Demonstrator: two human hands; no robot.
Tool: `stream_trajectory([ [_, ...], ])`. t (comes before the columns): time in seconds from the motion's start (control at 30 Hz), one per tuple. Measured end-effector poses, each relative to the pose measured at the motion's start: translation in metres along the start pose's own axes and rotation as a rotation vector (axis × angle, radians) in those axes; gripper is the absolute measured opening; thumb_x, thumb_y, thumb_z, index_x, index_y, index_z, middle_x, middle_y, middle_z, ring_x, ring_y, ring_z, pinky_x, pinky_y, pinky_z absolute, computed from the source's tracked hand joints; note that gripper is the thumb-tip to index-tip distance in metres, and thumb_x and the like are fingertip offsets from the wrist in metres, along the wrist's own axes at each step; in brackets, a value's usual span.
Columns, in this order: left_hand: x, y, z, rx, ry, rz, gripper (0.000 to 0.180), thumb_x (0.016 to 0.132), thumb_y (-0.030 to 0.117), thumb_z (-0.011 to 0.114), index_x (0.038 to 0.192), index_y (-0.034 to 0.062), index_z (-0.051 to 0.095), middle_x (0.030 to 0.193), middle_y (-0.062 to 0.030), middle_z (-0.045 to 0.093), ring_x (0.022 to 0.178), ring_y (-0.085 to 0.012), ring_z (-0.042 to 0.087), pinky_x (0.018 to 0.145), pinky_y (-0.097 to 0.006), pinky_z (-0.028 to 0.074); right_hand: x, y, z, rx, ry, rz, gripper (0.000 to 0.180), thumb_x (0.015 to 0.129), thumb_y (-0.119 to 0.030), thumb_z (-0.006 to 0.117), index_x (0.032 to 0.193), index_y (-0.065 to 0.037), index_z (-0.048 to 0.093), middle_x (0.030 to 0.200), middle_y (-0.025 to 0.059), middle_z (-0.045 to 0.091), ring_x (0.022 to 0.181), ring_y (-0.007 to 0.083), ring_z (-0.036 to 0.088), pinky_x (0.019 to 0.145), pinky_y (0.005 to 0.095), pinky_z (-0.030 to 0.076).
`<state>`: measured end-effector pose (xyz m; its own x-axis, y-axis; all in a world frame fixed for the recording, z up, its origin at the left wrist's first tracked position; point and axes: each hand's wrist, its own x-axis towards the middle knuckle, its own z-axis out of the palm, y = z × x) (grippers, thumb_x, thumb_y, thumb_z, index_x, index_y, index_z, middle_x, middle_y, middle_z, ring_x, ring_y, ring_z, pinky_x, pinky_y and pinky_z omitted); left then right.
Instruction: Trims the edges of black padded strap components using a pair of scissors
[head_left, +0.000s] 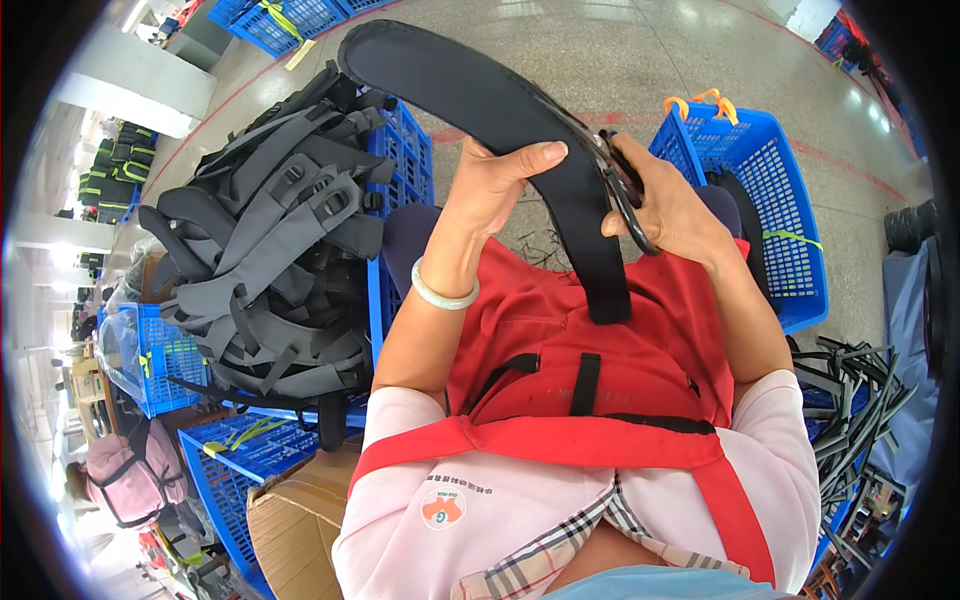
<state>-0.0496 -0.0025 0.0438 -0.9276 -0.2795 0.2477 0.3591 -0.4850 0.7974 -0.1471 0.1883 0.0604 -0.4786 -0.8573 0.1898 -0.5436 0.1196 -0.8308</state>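
A long, curved, black padded strap [450,85] arches up in front of me, its lower end hanging over my red apron [500,300]. My left hand [490,185] grips the strap near its middle, thumb on top and the other fingers mostly hidden beneath. In my right hand [675,205] is a pair of dark-handled scissors [622,190], fingers wrapped round the handles. The blades lie along the strap's right edge; whether they touch it or are parted I cannot make out.
To my left, grey and black backpack straps [270,230] are heaped on blue crates [405,150]. At my right stands a blue basket [790,190] with orange ties and a black piece inside. Dark strips [850,400] pile up at lower right. A cardboard box [295,520] sits at lower left.
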Motion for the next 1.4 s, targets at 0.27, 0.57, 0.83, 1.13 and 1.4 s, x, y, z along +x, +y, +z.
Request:
stream_trajectory([
  [0.27, 0.001, -0.007, -0.007, -0.013, -0.006, -0.017, 0.021, 0.078, -0.001, 0.073, 0.098, 0.0034, 0.067, 0.095, -0.0060, 0.068, 0.088, -0.0174, 0.066, 0.079, -0.032, 0.053, 0.003, 0.005, -0.004, 0.037, -0.065, 0.116, 0.055, 0.072, -0.037, 0.081, 0.100, 0.001, 0.052, 0.072, 0.0077, 0.046, 0.069, 0.0167, 0.040, 0.063, 0.0330, 0.039],
  [0.57, 0.000, -0.008, -0.007, -0.024, 0.003, -0.018, 0.019, 0.079, -0.001, 0.072, 0.096, 0.0045, 0.066, 0.093, -0.0052, 0.068, 0.087, -0.0173, 0.065, 0.079, -0.033, 0.053, 0.000, 0.009, 0.002, 0.068, -0.038, 0.143, 0.054, 0.072, -0.039, 0.080, 0.096, 0.000, 0.051, 0.072, 0.0023, 0.039, 0.069, 0.0134, 0.037, 0.061, 0.0296, 0.035],
  [0.83, 0.000, -0.003, -0.008, -0.140, 0.084, 0.026, 0.014, 0.082, 0.001, 0.069, 0.095, 0.0034, 0.066, 0.091, -0.0061, 0.068, 0.085, -0.0177, 0.066, 0.078, -0.033, 0.054, 0.000, 0.003, 0.008, -0.004, 0.021, 0.074, 0.046, 0.073, -0.030, 0.081, 0.092, -0.001, 0.052, 0.068, 0.0042, 0.043, 0.065, 0.0170, 0.040, 0.059, 0.0310, 0.038],
  [1.13, 0.001, -0.008, -0.012, -0.152, 0.103, 0.010, 0.014, 0.082, 0.001, 0.069, 0.095, 0.0042, 0.066, 0.091, -0.0060, 0.068, 0.084, -0.0177, 0.066, 0.078, -0.033, 0.054, 0.000, 0.015, 0.012, 0.077, -0.017, 0.202, 0.051, 0.072, -0.037, 0.080, 0.094, 0.000, 0.053, 0.067, 0.0072, 0.044, 0.066, 0.0183, 0.039, 0.060, 0.0348, 0.039],
  [1.4, 0.005, -0.010, -0.011, -0.188, 0.085, 0.000, 0.014, 0.082, 0.001, 0.069, 0.095, 0.0046, 0.066, 0.092, -0.0055, 0.067, 0.085, -0.0173, 0.065, 0.080, -0.032, 0.052, 0.001, 0.016, 0.013, -0.062, 0.004, 0.183, 0.054, 0.072, -0.038, 0.080, 0.100, -0.001, 0.053, 0.069, 0.0069, 0.046, 0.066, 0.0166, 0.041, 0.060, 0.0335, 0.040],
])
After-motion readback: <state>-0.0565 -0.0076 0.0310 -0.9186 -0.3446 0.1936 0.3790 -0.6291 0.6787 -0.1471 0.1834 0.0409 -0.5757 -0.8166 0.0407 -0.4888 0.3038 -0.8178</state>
